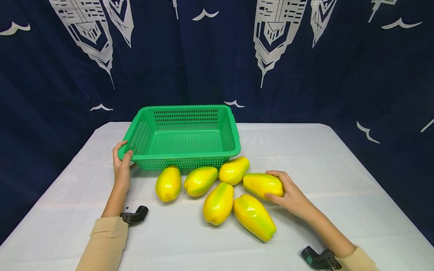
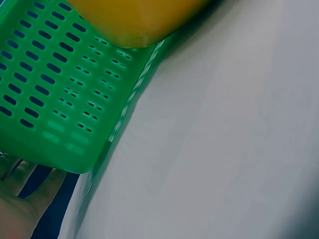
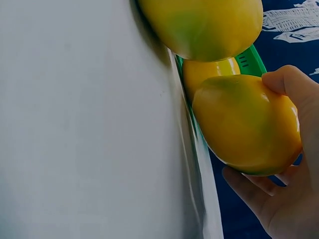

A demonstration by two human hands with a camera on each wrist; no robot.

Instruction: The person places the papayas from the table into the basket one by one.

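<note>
A green plastic basket (image 1: 186, 156) with slotted walls stands on the table, nothing inside it. My left hand (image 1: 122, 165) grips its near left corner, thumb over the rim; in the left wrist view the fingers (image 2: 47, 191) lie against the basket's end. With my right hand (image 1: 288, 192) I hold the rightmost yellow-green papaya (image 1: 262, 184), thumb on the near side and fingers on the far side. The right wrist view shows this papaya (image 3: 246, 127) between thumb and fingers, still low at table level.
Several more papayas lie in front of the basket, among them one at the left (image 1: 168, 184), one in the middle (image 1: 218, 204) and one nearest me (image 1: 254, 218). A white cloth covers the table (image 1: 169, 241). Behind hangs a dark blue printed curtain (image 1: 203, 60).
</note>
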